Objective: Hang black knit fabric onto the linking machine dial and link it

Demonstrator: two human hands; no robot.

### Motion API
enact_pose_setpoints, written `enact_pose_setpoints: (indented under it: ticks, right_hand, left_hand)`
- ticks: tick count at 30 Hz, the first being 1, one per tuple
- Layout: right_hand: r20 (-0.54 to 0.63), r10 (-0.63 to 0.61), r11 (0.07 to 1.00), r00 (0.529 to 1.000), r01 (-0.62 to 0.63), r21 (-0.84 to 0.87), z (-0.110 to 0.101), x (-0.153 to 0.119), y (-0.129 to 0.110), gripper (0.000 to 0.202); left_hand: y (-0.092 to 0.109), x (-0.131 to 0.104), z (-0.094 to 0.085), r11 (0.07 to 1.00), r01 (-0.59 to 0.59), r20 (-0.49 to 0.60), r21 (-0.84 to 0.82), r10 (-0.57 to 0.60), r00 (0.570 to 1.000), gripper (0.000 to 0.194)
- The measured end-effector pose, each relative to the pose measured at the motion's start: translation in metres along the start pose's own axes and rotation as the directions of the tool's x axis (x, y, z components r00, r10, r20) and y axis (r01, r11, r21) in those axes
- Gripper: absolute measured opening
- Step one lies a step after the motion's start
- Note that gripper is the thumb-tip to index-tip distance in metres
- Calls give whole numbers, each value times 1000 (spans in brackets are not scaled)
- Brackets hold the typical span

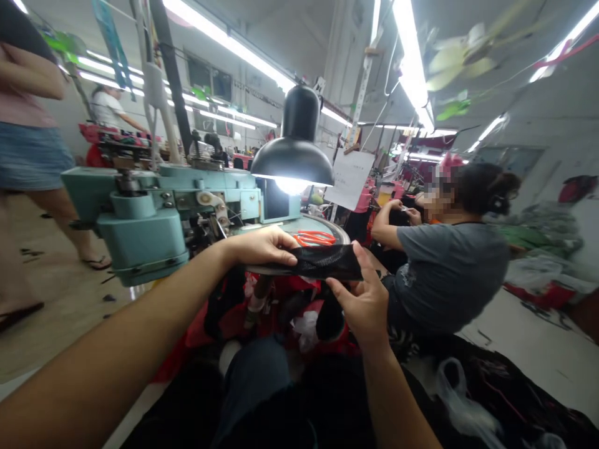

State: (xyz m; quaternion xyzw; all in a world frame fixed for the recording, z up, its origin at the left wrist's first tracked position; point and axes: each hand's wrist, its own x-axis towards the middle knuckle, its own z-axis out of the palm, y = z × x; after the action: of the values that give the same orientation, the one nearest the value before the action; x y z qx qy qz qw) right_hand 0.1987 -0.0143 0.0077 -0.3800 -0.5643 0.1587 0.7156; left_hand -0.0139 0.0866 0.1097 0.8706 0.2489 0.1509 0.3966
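Note:
A piece of black fabric (322, 262) is stretched sideways between my two hands, in front of the round machine plate. My left hand (264, 246) grips its left end, thumb on top. At the right end, my right hand (362, 293) holds it between thumb and raised fingers. Orange-handled scissors (316, 237) lie on the plate (341, 234) just behind the fabric. Above them hangs a black lamp (294, 159), its bulb lit.
A teal machine (140, 234) stands at the left. To the right sits a person in a grey shirt (449, 268); another person stands at the far left. Red and black cloth hangs below the plate. A clear plastic bag (463, 399) lies on dark fabric at the lower right.

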Motion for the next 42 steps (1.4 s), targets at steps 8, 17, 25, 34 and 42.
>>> enact_pose_setpoints:
  ticks: [8,17,25,34,42]
  right_hand:
    - [-50,-166,963,985,151,-224,19,8,19,56]
    - [66,35,997,997,-31,-66,2,16,1,81]
    - [5,40,999,999,-40,32,-17,13,2,81]
    - [23,-208,942,978,206,-265,11,15,21,54]
    - [104,70,996,992,-63,-63,-13,23,6,88]
  left_hand:
    - [-1,6,-1,997,32,-38,65,-29,999,21]
    - [-7,14,4,999,11,-27,50,-9,1000,29]
    - [1,13,7,992,-124,23,9,124,992,37]
    - [3,18,5,989,7,-101,147,8,995,30]
    - [5,13,14,990,37,-127,135,-20,992,28]
